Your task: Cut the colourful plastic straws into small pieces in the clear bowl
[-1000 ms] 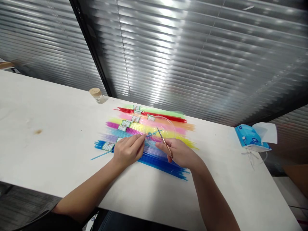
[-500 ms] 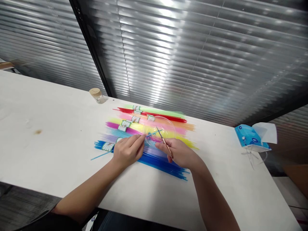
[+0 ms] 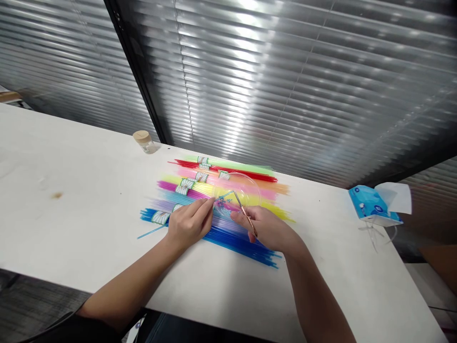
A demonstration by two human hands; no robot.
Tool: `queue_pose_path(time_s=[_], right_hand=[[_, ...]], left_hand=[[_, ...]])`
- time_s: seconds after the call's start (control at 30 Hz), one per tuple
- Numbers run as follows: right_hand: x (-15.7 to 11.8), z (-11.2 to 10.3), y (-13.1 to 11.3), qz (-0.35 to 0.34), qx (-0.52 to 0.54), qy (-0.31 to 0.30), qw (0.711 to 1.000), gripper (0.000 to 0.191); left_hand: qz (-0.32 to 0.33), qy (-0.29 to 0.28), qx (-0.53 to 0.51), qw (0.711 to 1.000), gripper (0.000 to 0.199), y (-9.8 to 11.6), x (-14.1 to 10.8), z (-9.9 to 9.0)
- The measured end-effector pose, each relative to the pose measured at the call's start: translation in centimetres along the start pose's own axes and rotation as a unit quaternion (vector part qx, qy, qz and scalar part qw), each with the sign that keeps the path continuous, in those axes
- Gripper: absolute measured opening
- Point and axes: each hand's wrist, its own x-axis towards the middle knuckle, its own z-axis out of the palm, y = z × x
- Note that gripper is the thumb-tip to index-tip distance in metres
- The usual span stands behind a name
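Between the fingers of my left hand [image 3: 191,221] is pinched a thin blue straw [image 3: 152,232], its long end sticking out to the left past my wrist. My right hand [image 3: 266,226] grips a pair of rose-gold scissors [image 3: 244,213]. The scissor blades look closed, with their tips meeting the straw's right end. Both are above a clear round plastic bowl [image 3: 259,196]. Small blue cut pieces [image 3: 224,203] lie inside it. Underneath the bowl and my hands spread bundles of coloured straws, among them a dark blue bundle [image 3: 243,248] nearest me.
Paper-banded bundles in red [image 3: 246,174], purple and other colours lie side by side on the white table [image 3: 89,190]. A jar with a wooden lid [image 3: 143,141] stands at the back. To the right is a blue tissue pack [image 3: 373,204]. Blinds rise behind the table.
The scissor blades have closed. The straw tip that reached past the blades is gone, and the straw ends at them. My hands have barely moved.
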Motion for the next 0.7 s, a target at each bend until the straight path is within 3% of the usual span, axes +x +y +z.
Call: queue_pose_path(time_s=[0.7], right_hand=[[0.32, 0.21, 0.14, -0.018, -0.002, -0.015, 1.0, 0.055]], left_hand=[[0.041, -0.001, -0.021, 0.999, 0.028, -0.04, 0.18, -0.18]])
